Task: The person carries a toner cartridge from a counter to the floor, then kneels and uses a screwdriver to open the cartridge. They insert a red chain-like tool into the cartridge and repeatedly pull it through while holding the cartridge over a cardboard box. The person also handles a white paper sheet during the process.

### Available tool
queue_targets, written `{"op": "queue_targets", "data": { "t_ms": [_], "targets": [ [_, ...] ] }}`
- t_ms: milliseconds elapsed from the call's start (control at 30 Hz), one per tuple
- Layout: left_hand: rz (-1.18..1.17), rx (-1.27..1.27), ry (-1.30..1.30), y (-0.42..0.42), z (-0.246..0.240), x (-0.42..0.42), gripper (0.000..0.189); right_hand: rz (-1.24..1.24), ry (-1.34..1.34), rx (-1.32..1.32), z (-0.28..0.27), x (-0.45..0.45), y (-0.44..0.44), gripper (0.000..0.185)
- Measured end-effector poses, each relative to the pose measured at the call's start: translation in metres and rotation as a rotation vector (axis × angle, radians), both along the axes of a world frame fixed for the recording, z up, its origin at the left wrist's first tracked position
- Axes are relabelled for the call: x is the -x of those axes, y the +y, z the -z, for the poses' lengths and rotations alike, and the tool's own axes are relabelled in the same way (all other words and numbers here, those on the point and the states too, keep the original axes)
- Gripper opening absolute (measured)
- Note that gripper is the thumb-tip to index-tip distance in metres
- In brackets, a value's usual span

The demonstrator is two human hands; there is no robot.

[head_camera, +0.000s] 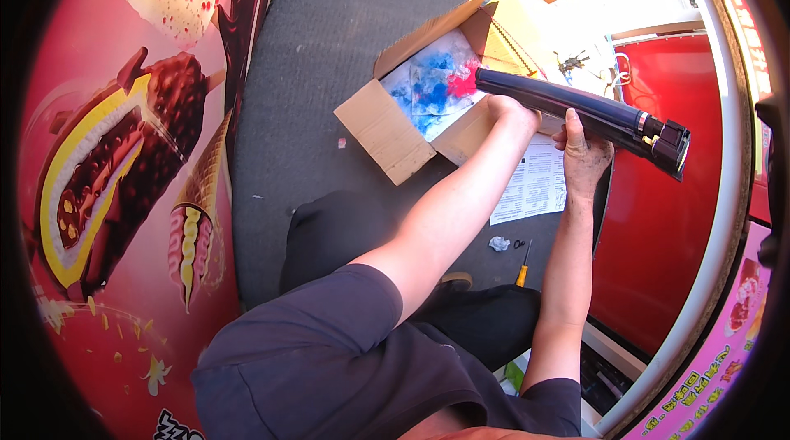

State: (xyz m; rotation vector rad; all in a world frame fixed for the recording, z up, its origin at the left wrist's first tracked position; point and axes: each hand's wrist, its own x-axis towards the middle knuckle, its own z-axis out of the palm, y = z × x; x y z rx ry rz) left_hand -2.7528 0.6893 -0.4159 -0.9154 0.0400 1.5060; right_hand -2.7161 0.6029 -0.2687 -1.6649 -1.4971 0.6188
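Observation:
A long black printer drum unit (574,103) is held up at a slant over the near right side of an open cardboard box (386,131). Beneath its left half is my left hand (512,111), its fingers mostly hidden behind the unit. My right hand (583,150) grips the unit from below nearer its right end, with the thumb up against its side. Inside the box lies white paper or cloth (426,85) stained with blue and pink powder. A printed sheet (531,177) lies on the floor behind my right wrist.
On the grey floor (296,100) are a yellow-handled screwdriver (523,273), a crumpled wrapper (498,243) and a small dark ring-like item (519,243). A panel with ice cream pictures (123,162) stands at the left, a red panel (660,224) at the right.

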Motion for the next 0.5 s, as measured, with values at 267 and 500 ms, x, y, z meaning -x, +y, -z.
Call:
{"op": "queue_targets", "data": {
  "t_ms": [267, 500],
  "targets": [
    [0.007, 0.007, 0.007, 0.003, 0.012, -0.006, 0.061, 0.041, 0.032, 0.031, 0.001, 0.0, 0.002, 0.038],
    [0.009, -0.043, 0.01, -0.002, 0.002, 0.001, 0.062, 0.084, 0.063, -0.046, -0.004, -0.006, 0.005, 0.034]
  ]
}}
